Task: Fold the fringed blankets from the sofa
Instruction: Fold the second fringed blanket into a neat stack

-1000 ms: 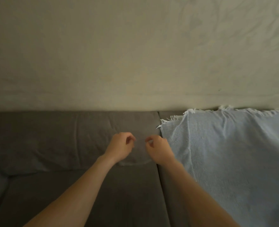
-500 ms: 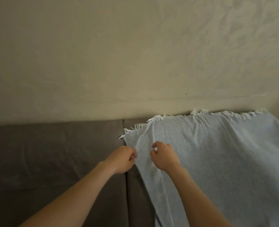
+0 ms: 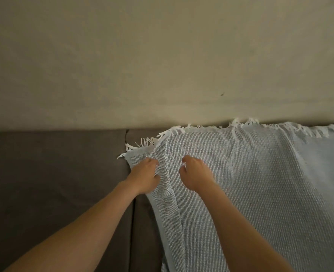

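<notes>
A pale blue waffle-weave blanket [image 3: 260,183] with a white fringe along its top edge hangs over the backrest of a grey sofa [image 3: 54,173] and covers the sofa's right part. My left hand [image 3: 144,176] lies on the blanket's left border just below its top left corner. Its fingers are curled into the fabric, and creases run up from it to the fringe. My right hand [image 3: 195,173] is a hand's width to the right, over the blanket, with curled fingers. Whether it holds any cloth is hidden by the back of the hand.
A plain beige wall [image 3: 162,55] rises right behind the sofa's backrest. A seam between two sofa cushions [image 3: 131,222] runs down just left of the blanket's edge. The sofa's left part is bare grey upholstery.
The view and both hands have shifted right, from the bare grey cushion onto the blanket. My left hand has reached the blanket's left border, and the fabric there has creased.
</notes>
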The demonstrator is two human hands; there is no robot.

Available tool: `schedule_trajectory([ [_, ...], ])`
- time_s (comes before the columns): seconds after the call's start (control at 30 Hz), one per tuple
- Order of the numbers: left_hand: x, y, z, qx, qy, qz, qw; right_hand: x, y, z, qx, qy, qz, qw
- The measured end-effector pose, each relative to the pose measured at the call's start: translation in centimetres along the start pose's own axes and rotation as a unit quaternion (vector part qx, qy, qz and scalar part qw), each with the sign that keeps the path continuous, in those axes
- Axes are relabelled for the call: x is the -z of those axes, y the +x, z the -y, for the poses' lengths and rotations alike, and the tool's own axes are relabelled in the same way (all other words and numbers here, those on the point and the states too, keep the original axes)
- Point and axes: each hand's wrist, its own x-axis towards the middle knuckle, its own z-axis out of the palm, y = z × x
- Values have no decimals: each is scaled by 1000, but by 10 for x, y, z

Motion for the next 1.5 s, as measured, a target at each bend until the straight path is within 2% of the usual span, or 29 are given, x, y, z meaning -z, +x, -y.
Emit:
schedule_trajectory([
  [0.2, -25, 69, 27, 61, -43, -14, 997, -30, 80, -18, 43, -20, 99, 994],
  [0.43, -46, 125, 52, 79, -132, -44, 987, -75, 154, -30, 39, -23, 112, 993],
  [0.53, -52, 147, 52, 87, -170, -86, 978, -90, 173, -30, 37, -24, 121, 992],
  [0.63, -59, 168, 52, 96, -154, -112, 977, -99, 186, -34, 27, -21, 144, 989],
  [0.73, -62, 181, 50, 97, -106, -112, 983, -104, 193, -43, 33, -51, 183, 981],
  [0.87, -66, 190, 51, 108, -48, -97, 988, -99, 200, -50, 37, -28, 223, 974],
  [0.93, -66, 188, 49, 104, -46, -104, 988, -94, 201, -50, 35, -24, 235, 971],
  [1.03, -66, 176, 42, 60, -119, -138, 981, -90, 195, -48, 33, -26, 249, 967],
  [1.1, -65, 163, 38, 39, -148, -131, 979, -86, 186, -41, 34, 7, 259, 965],
  [1.17, -64, 151, 34, 33, -153, -118, 981, -84, 174, -32, 24, 72, 222, 972],
  [1.3, -45, 130, 21, 27, -151, -105, 983, -77, 143, -11, 10, 117, 15, 993],
  [1.37, -29, 116, 12, 22, -144, -96, 985, -67, 128, -3, 49, 97, -59, 992],
  [1.5, 4, 87, -1, 10, -136, -102, 985, -37, 106, 9, 148, 11, -45, 988],
])
